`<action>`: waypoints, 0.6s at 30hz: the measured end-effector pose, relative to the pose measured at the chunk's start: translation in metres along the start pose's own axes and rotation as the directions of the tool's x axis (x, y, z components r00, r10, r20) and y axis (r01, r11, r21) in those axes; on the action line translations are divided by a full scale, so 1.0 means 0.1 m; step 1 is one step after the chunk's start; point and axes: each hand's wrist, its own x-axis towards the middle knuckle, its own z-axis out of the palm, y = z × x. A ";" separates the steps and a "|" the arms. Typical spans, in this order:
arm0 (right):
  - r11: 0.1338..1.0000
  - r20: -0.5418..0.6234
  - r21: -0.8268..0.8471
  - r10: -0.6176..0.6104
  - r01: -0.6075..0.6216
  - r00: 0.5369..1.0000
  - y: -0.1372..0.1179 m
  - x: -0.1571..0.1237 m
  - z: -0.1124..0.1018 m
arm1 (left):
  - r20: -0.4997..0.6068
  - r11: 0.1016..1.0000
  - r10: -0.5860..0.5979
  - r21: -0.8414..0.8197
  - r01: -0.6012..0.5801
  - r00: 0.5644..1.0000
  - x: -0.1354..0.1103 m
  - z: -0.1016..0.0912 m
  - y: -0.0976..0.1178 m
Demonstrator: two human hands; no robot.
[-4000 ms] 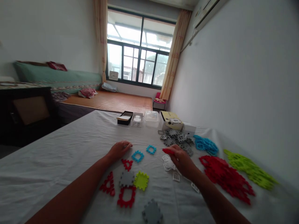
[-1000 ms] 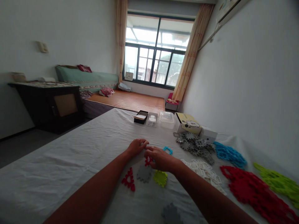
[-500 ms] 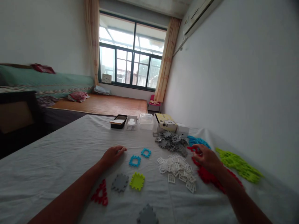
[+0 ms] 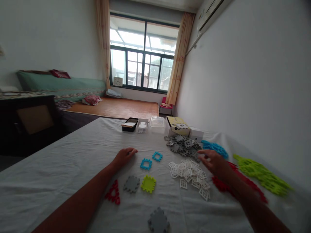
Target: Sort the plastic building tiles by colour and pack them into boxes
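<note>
Delta vs half a second back: right hand (image 4: 215, 164) has come off the far end of the heap of red plastic lattice tiles (image 4: 243, 185). It now sits at that heap's left edge, fingertips at the near edge of the pile of grey toothed plastic tiles (image 4: 183, 144), just right of the pile of white plastic grid tiles (image 4: 189, 173). Fingers are half-curled; can't tell if anything is pinched. Left hand (image 4: 124, 156) unchanged: palm down on the white cloth (image 4: 73, 161), fingers laid out flat, holding nothing, just left of the blue frames. Counts: 5 heaps, namely grey, white, red, a heap of blue plastic tiles (image 4: 215, 149) and a heap of lime-green plastic tiles (image 4: 262, 175), both far right. Loose tiles: 2 blue square frame tiles, near one (image 4: 146, 164), far one (image 4: 157, 156); 1 red triangular frame tile (image 4: 113, 193); 1 lime-green square tile (image 4: 148, 183); 2 grey solid tiles, one (image 4: 131, 184) beside the lime-green, one (image 4: 158, 221) at the near edge. Far edge: 5 boxes in a row (image 4: 157, 124).
</note>
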 end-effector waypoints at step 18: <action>0.666 0.218 0.052 -0.735 0.744 0.642 -2.71 -0.08 1.41 | -0.039 0.989 -0.002 -0.145 -0.004 0.999 0.02 0.02 -0.09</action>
